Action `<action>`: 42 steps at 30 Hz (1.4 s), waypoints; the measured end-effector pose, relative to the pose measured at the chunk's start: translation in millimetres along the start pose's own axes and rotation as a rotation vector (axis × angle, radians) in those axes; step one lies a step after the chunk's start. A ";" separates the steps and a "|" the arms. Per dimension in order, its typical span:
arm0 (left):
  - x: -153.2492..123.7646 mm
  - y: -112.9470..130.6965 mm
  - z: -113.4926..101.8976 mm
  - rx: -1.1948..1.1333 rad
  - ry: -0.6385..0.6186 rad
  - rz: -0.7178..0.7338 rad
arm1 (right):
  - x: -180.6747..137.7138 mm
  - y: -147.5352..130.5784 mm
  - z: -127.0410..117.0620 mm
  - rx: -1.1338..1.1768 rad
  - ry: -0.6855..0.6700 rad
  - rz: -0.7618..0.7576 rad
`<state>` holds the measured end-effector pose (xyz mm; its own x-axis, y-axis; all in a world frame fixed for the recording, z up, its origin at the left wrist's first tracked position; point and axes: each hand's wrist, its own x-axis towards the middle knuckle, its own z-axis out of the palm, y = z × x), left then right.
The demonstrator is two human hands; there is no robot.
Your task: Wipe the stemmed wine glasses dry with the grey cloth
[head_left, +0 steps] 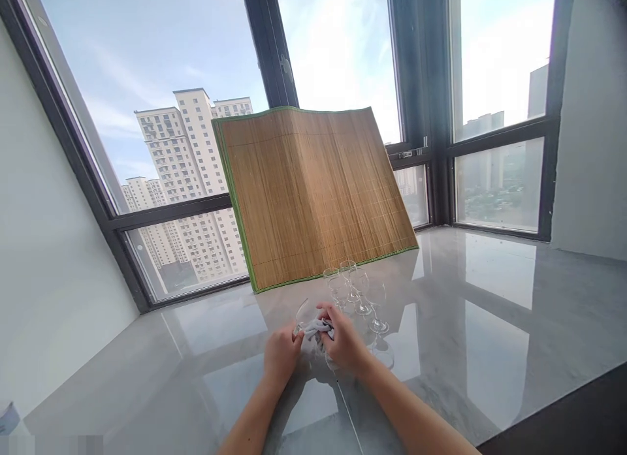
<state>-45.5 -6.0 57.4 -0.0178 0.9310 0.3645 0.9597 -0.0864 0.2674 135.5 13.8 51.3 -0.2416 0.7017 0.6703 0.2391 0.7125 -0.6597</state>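
Note:
In the head view my left hand [283,354] is closed around a clear glass [302,309], whose curved rim shows above my fingers; most of it is hidden. A crumpled whitish-grey cloth [316,328] is bunched between my hands, against the glass. My right hand [347,341] grips that cloth with bent fingers. Just beyond my right hand, several clear stemmed glasses [379,324] stand upright close together on the shiny grey marble-like ledge [431,390]. Their outlines overlap and are faint.
A brown bamboo mat [318,194] with green edging leans on the window behind the glasses. Dark window frames [438,115] enclose the ledge. White walls stand at left and right. The ledge's dark front edge [563,416] runs along the lower right. A whitish object [10,419] is cut off at lower left.

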 end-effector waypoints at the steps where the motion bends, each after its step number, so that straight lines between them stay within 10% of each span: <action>1: -0.8 2.8 -1.7 0.038 -0.015 -0.003 | -0.5 -2.3 0.4 -0.002 -0.009 -0.012; 13: -2.5 7.2 -12.4 0.157 0.203 0.112 | 2.1 3.0 -5.0 -0.203 0.268 -0.065; 19: -0.8 1.2 -11.3 0.145 0.203 0.020 | 2.8 4.8 -6.0 -0.211 0.168 0.026; 42: 0.9 -7.2 0.7 0.039 0.187 0.188 | 13.7 -0.2 -10.8 0.484 0.189 0.231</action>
<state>-52.2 -4.3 55.2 0.1139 0.8178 0.5642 0.9611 -0.2345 0.1458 142.3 23.3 64.2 -0.0510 0.8589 0.5096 -0.2033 0.4906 -0.8473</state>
